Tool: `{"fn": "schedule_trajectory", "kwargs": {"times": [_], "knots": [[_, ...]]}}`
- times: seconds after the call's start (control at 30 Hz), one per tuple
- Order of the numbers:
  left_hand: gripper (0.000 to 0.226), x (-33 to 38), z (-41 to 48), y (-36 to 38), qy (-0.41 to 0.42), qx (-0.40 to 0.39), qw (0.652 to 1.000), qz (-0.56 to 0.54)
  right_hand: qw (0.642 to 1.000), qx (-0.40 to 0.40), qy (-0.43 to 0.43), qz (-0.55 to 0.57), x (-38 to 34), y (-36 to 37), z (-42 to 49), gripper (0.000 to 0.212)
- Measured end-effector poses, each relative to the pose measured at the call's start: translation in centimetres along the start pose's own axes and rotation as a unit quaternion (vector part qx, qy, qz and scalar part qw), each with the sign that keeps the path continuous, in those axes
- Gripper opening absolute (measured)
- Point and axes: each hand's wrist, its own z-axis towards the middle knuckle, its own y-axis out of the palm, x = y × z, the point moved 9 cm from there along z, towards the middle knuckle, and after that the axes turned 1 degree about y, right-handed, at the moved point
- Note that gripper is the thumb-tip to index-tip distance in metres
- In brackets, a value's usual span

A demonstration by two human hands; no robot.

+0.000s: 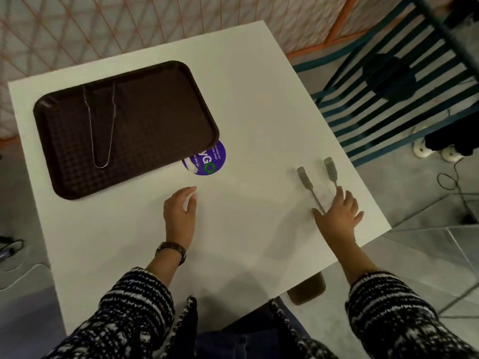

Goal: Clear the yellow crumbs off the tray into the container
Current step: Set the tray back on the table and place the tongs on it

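Note:
A dark brown tray (pixel 155 120) lies on the white table (pixel 254 104) at the left. Thin metal tongs (pixel 99 125) lie on the tray; no yellow crumbs or container show. A second pair of tongs with grey ribbed tips (pixel 307 181) lies on the table at the right. My right hand (pixel 337 216) lies flat with spread fingers over the rear part of these tongs. My left hand (pixel 181 213) hovers over the table below the tray, fingers relaxed and holding nothing.
A round purple sticker (pixel 210 160) shows from under the tray's near right corner. A blue slatted chair (pixel 388 86) stands past the table's right edge. Cables (pixel 451 177) run on the floor at the right. A brown seat edge (pixel 307 290) shows below the table's front edge.

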Motion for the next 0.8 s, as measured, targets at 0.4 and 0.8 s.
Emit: {"fn": "schedule_trajectory", "kwargs": {"times": [0.4,0.8], "knots": [[0.025,-1.1,0.8,-3.4,-0.019,0.034,0.999,0.004,0.989,-0.003,-0.021,0.144,-3.2,0.7,-0.2,0.073],[0.044,-6.5,7.2,-11.3,-0.154,0.150,0.976,0.017,0.960,-0.016,-0.206,0.189,-21.4,0.5,-0.9,0.072]]}}
